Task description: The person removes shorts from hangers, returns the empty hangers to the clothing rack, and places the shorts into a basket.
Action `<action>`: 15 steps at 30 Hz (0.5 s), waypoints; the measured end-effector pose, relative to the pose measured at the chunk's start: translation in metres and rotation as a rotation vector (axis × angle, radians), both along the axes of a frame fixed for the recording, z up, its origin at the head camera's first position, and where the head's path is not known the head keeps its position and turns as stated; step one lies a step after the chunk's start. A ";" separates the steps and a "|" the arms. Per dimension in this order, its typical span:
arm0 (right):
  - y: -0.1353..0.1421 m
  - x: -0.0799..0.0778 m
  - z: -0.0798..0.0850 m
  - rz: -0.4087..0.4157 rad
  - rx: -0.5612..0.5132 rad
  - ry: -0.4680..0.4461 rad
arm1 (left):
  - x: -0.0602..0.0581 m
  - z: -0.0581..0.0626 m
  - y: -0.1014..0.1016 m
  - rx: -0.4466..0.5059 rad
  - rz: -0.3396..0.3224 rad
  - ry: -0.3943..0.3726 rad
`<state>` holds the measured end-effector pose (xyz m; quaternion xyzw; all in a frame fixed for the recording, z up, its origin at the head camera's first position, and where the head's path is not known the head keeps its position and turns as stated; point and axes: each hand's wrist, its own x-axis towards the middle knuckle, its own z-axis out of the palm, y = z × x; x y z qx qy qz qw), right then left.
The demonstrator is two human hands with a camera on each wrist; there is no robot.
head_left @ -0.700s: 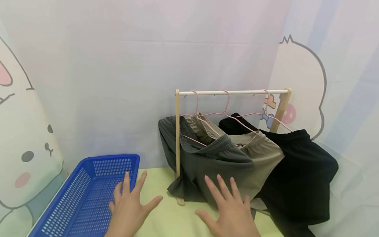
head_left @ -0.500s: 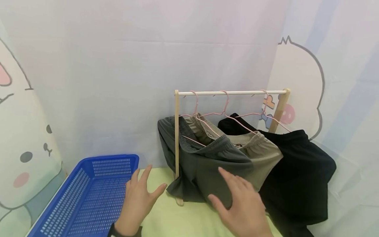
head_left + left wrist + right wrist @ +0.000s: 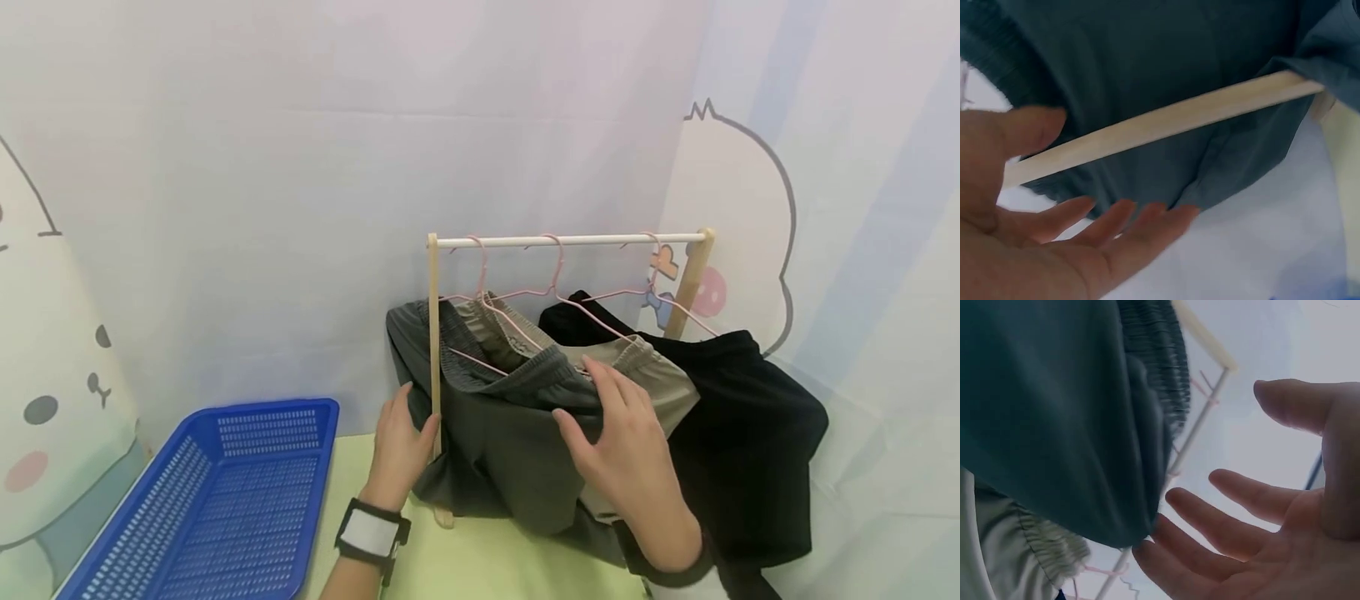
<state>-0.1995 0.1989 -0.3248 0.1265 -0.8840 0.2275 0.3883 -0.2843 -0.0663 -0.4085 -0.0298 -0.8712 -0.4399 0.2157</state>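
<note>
Flanking the hanging grey garment (image 3: 510, 458), fingers spread wide | left hand (image 3: 400, 450): near left post (image 3: 434, 333) | right hand (image 3: 626, 442): by right edge, contact unclear | left: blue basket (image 3: 243, 517)

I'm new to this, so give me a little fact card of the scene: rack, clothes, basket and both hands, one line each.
Rack: white rail between wooden posts
Clothes: grey garment, beige garment and black garment, left to right, on pink hangers
Basket: blue basket, left of the rack
Left hand: spread beside the left post; contact unclear
Right hand: open by the grey garment's edge, gripping nothing
</note>
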 end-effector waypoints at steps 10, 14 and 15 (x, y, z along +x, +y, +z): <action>-0.005 -0.031 0.000 -0.028 -0.002 -0.084 | -0.042 -0.020 0.024 0.087 0.015 0.090; -0.005 -0.039 0.000 -0.056 0.026 -0.080 | -0.052 -0.025 0.025 0.094 0.030 0.169; -0.004 -0.041 0.000 -0.062 0.034 -0.083 | -0.054 -0.025 0.025 0.096 0.032 0.186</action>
